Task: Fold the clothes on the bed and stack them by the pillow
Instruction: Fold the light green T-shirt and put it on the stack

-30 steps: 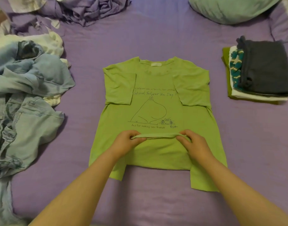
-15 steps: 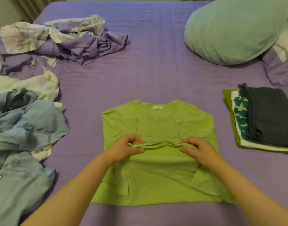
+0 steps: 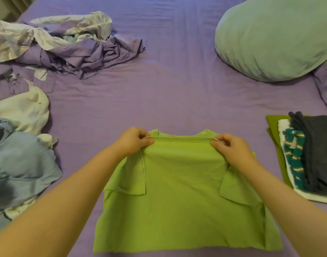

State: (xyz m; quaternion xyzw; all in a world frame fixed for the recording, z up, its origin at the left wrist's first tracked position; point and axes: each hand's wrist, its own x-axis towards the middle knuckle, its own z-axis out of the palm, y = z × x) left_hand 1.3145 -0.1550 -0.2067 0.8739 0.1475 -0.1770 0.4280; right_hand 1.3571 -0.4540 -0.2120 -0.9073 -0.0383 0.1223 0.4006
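- Head view: left hand [image 3: 133, 140] and right hand [image 3: 231, 150] each pinch the hem of the green T-shirt [image 3: 179, 197], doubled over its collar.
- T-shirt lies mid-bed [image 3: 177, 93]; folded stack [image 3: 307, 156] sits right, below the pillow [image 3: 274, 38].

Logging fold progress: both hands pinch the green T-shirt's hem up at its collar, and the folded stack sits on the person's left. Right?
Nearly. The left hand and right hand do pinch the green T-shirt hem at the collar, but the folded stack sits on the person's right, below the pillow, as the head view shows.
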